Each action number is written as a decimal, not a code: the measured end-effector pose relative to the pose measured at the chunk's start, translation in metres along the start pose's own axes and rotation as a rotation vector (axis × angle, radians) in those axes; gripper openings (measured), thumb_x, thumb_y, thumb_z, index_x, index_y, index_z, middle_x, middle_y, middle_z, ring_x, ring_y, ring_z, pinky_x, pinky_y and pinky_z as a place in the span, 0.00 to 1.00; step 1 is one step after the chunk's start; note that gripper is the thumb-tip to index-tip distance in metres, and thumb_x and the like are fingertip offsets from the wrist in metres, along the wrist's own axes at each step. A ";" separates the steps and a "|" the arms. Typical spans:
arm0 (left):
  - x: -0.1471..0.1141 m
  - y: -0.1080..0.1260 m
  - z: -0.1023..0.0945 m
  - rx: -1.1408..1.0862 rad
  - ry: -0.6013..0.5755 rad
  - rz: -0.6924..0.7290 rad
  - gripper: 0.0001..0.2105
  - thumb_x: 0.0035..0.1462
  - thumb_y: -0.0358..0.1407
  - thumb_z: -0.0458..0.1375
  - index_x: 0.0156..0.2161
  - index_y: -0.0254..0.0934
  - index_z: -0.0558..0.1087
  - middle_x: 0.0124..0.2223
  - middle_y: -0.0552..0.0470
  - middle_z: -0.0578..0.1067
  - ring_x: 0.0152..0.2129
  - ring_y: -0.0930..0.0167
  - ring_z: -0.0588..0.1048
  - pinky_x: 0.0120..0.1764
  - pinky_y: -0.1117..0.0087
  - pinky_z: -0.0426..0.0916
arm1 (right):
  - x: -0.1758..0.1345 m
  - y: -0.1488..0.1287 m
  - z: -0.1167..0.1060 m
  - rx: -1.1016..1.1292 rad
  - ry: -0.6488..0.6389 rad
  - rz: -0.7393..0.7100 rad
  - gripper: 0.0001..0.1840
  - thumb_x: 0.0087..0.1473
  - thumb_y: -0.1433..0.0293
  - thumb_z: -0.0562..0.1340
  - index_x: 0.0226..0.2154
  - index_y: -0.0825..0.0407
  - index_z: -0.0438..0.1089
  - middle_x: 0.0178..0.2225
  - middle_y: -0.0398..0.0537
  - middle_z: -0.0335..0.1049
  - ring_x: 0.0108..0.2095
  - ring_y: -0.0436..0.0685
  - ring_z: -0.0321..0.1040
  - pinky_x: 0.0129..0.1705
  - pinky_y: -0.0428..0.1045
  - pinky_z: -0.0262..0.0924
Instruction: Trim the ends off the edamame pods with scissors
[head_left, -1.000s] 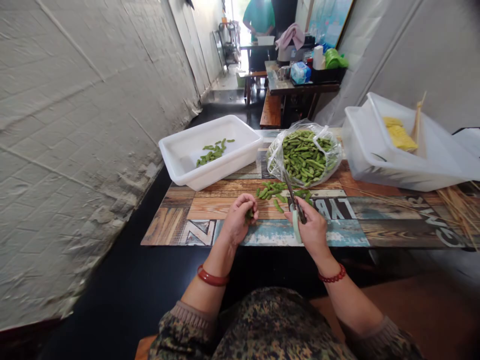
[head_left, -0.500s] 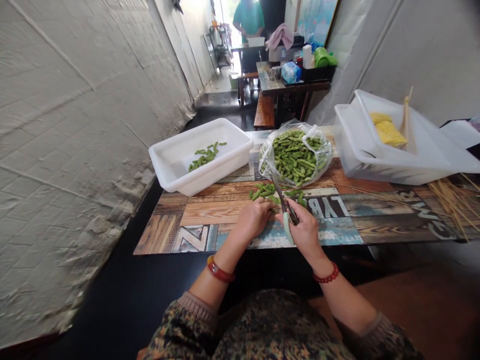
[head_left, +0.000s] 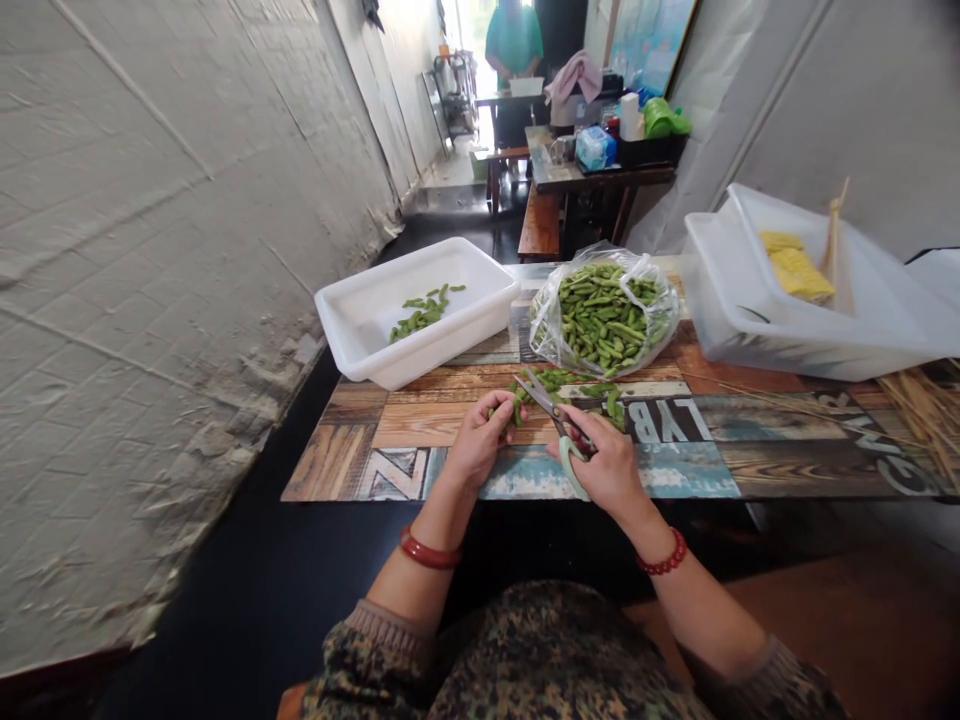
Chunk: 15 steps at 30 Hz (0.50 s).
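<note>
Between the thumb and fingers of my left hand (head_left: 481,437) is a green edamame pod (head_left: 493,411), partly hidden by the fingers. My right hand (head_left: 606,460) grips a pair of scissors (head_left: 571,450) with pale green handles. Their blades are parted and point up and left, close to my left fingertips. Loose edamame pods (head_left: 559,380) lie on the table just beyond the blades. Behind them stands a clear plastic bag (head_left: 546,325) full of edamame. To the left, a white tub (head_left: 457,350) has a small pile of pods on its bottom.
Nested white tubs (head_left: 795,345) stand at the right, with a yellow packet (head_left: 802,275) inside. Thin sticks (head_left: 919,400) lie along the right of the patterned table (head_left: 420,425). A wall (head_left: 172,250) runs along the left. A person (head_left: 514,45) stands at a far table.
My left hand has risen and moved left, now with a pod in its fingers. The scissors have swung to the left and their blades have parted. The view has shifted slightly.
</note>
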<state>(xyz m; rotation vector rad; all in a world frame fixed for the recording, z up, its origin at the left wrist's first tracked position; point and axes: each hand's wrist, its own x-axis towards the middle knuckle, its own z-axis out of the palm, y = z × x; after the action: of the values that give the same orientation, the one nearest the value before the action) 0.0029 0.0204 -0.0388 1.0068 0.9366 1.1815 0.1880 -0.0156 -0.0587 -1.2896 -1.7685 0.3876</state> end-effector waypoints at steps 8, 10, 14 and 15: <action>-0.004 -0.004 -0.011 0.028 0.052 0.017 0.14 0.48 0.44 0.67 0.34 0.36 0.76 0.23 0.59 0.66 0.17 0.79 0.60 0.21 0.77 0.52 | -0.002 0.002 0.002 -0.040 -0.084 -0.067 0.27 0.52 0.63 0.67 0.55 0.47 0.69 0.35 0.47 0.72 0.32 0.56 0.70 0.39 0.52 0.69; -0.005 -0.003 -0.013 0.088 0.056 0.041 0.13 0.50 0.45 0.66 0.33 0.36 0.77 0.21 0.59 0.65 0.17 0.78 0.59 0.21 0.76 0.51 | -0.002 0.003 0.002 -0.038 -0.097 -0.080 0.28 0.52 0.63 0.67 0.55 0.47 0.68 0.35 0.47 0.72 0.31 0.55 0.70 0.39 0.52 0.69; -0.005 -0.001 -0.012 0.220 0.087 0.139 0.10 0.53 0.42 0.63 0.35 0.38 0.79 0.26 0.55 0.71 0.22 0.74 0.65 0.27 0.74 0.58 | -0.002 0.003 0.002 -0.034 -0.125 -0.095 0.27 0.52 0.62 0.67 0.55 0.49 0.68 0.36 0.47 0.72 0.31 0.55 0.70 0.39 0.52 0.69; -0.005 -0.001 -0.012 0.251 0.086 0.170 0.09 0.53 0.41 0.63 0.35 0.38 0.80 0.28 0.54 0.73 0.25 0.73 0.67 0.30 0.73 0.61 | -0.002 0.003 0.002 -0.036 -0.129 -0.095 0.27 0.52 0.63 0.67 0.55 0.49 0.68 0.36 0.48 0.72 0.31 0.55 0.69 0.39 0.52 0.69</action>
<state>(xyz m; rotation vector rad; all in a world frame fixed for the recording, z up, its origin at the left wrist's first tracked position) -0.0093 0.0168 -0.0433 1.2648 1.1044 1.2781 0.1886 -0.0158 -0.0631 -1.2232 -1.9449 0.3941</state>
